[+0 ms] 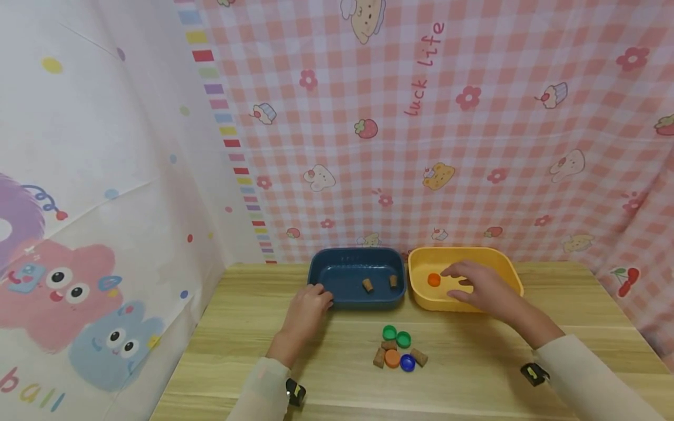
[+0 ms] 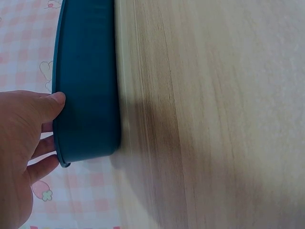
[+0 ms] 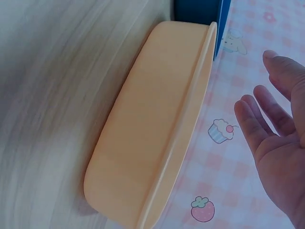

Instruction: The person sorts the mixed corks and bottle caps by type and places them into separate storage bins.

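Observation:
My left hand (image 1: 306, 311) holds the front left corner of a blue plastic tray (image 1: 342, 304). In the left wrist view, the thumb (image 2: 56, 99) lies on the tray's rim, with the other fingers on its far side. Two corks (image 1: 368, 286) lie inside this tray. Over the yellow tray (image 1: 437, 304) hovers my right hand (image 1: 489, 292), fingers spread and nothing between them. An orange bottle cap (image 1: 434, 279) sits in the yellow tray, left of those fingertips. The right wrist view shows the hand (image 3: 281, 152) above the yellow tray's rim, apart from it.
In front of the trays, the wooden table (image 1: 463, 374) bears a small cluster: two green caps (image 1: 389, 332), an orange cap (image 1: 392, 358), a blue cap (image 1: 408, 362) and several corks (image 1: 419, 357). A pink checked cloth (image 1: 400, 175) hangs behind; a white printed cloth (image 1: 158, 234) hangs at left.

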### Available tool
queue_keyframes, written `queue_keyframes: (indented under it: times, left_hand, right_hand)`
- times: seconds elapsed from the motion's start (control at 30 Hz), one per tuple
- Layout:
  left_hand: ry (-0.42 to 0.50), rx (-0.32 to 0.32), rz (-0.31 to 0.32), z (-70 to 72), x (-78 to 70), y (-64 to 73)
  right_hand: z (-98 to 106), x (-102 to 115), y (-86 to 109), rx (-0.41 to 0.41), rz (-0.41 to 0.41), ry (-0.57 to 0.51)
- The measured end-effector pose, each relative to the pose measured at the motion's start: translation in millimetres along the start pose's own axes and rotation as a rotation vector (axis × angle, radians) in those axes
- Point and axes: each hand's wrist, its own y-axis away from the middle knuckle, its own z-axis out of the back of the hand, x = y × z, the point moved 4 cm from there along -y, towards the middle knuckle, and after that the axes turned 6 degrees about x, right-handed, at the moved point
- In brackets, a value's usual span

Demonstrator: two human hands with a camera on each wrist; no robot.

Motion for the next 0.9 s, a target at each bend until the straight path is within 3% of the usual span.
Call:
queue_keyframes:
  times: [0.3, 0.57, 0.9]
  left_hand:
    - [-0.012, -0.001, -0.010, 0.5, -0.4, 0.5]
    - [-0.021, 0.009, -0.004, -0.1, 0.2, 1.1]
    - [-0.013, 0.003, -0.009, 0.5, 0.5, -0.8]
  right_hand:
    - [-11.3, 5.0, 15.7, -0.053, -0.012, -0.035]
    - [-24.6, 16.4, 28.6, -0.152, 0.121, -0.069]
    - [-40.7, 28.1, 40.8, -0.173, 0.121, -0.071]
